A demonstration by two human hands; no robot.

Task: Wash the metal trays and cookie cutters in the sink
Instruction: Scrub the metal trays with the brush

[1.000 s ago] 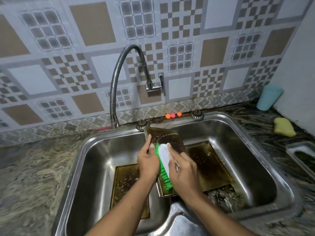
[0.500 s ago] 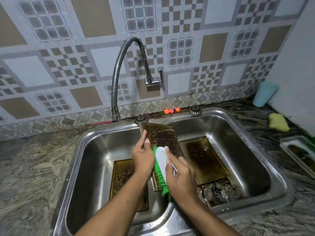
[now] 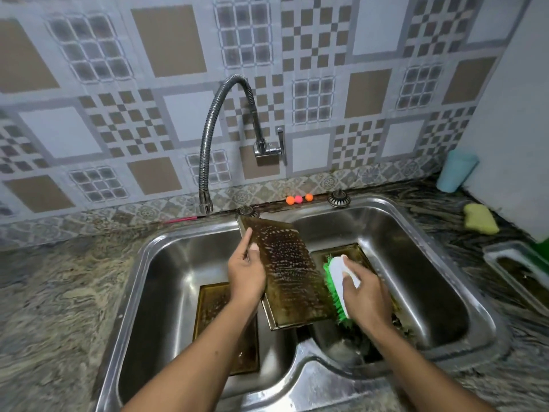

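Teal cup in right corner; yellow sponge nearby; orange, pink balls against tiled wall.

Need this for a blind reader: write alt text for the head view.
Over a steel sink, the left hand holds a browned tray tilted up, while the right hand grips a green-bristled brush at the tray's right edge. A second tray lies in the left basin, and a tap arches above.

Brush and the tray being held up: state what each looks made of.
Brush: likely plastic, with a smooth glossy white back and bright green, stiff-looking bristles. Tray: probably metal, judging by its thin folded rim, though a brown baked-on film with soapy specks hides its finish.
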